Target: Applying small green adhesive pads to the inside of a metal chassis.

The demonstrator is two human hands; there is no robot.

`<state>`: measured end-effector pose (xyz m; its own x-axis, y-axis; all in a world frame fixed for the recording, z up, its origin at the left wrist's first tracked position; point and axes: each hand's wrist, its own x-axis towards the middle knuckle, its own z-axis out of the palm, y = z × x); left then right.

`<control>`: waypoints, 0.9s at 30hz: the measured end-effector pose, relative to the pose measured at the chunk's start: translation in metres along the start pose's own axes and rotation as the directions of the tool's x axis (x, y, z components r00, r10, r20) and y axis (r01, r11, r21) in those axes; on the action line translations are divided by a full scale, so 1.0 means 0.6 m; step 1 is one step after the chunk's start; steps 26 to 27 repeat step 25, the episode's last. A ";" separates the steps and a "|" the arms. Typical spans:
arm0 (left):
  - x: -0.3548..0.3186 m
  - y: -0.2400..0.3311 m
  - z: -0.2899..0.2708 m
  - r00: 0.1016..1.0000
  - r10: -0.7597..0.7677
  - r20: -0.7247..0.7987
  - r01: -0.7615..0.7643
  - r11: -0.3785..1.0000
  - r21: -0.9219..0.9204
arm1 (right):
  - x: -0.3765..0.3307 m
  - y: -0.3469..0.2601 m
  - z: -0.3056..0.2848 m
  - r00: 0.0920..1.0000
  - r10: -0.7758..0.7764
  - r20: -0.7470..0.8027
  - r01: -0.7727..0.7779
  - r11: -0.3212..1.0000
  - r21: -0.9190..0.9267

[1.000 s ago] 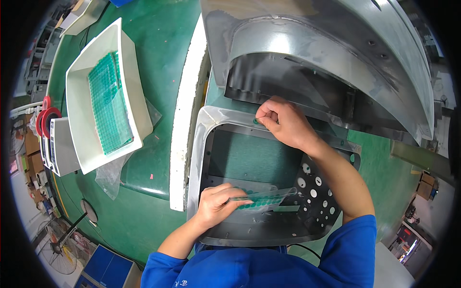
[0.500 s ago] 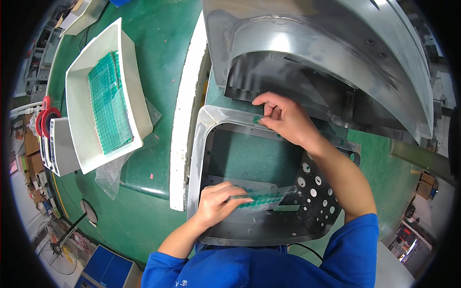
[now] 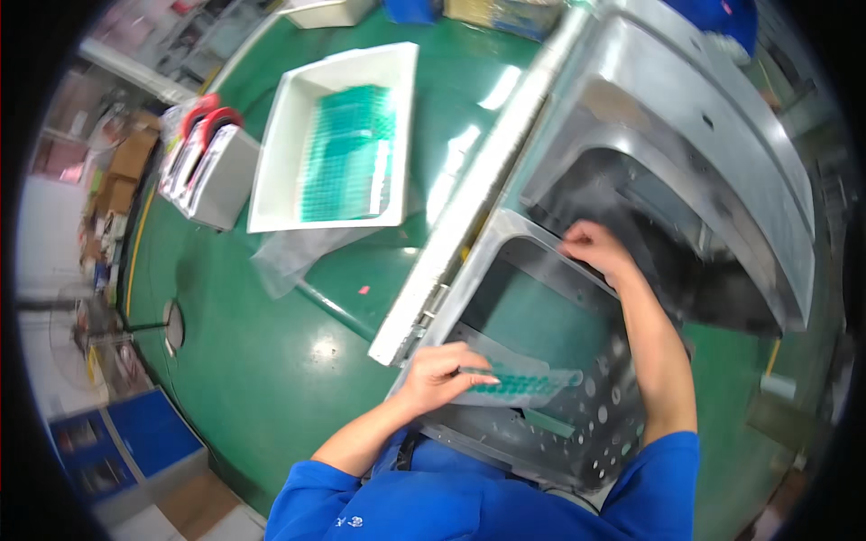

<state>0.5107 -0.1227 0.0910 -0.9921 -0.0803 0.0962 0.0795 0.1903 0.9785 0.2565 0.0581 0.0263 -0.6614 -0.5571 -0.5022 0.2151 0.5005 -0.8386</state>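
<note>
held the strip of green pads [image 3: 519,383] low over the open metal frame [image 3: 505,261], left hand [image 3: 442,374] curled around its near end, thumb and fingers pinching the clear backing. kept the strip roughly level, its far end hanging free above the perforated plate [image 3: 604,424] at the frame's right side.

reached the right hand [image 3: 591,248] up to the frame's far rim, fingers bunched together and pressed on the edge, right at the mouth of the dark curved housing [image 3: 686,180]. couldn't tell whether a pad sat under those fingertips; too small to see.

judged the good way here: pressed firmly and squarely along the rim so the piece would seat flat, kept the strip clear of the sheet-metal edges so the backing wouldn't snag or crease, and kept the wrist off the housing lip.

left the spare stock well apart on the green bench [image 3: 271,361]: white tray [image 3: 271,171] with more green sheets [image 3: 347,153] inside, crumpled clear bag [image 3: 298,252] just below it, red-topped grey box [image 3: 212,171] beside the tray's left wall.
</note>
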 end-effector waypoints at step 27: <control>-0.317 -0.019 -0.298 0.624 -0.275 -0.731 -0.270 0.802 -0.533 | -0.563 -0.131 0.165 0.992 -0.115 -0.049 0.067 0.819 -0.571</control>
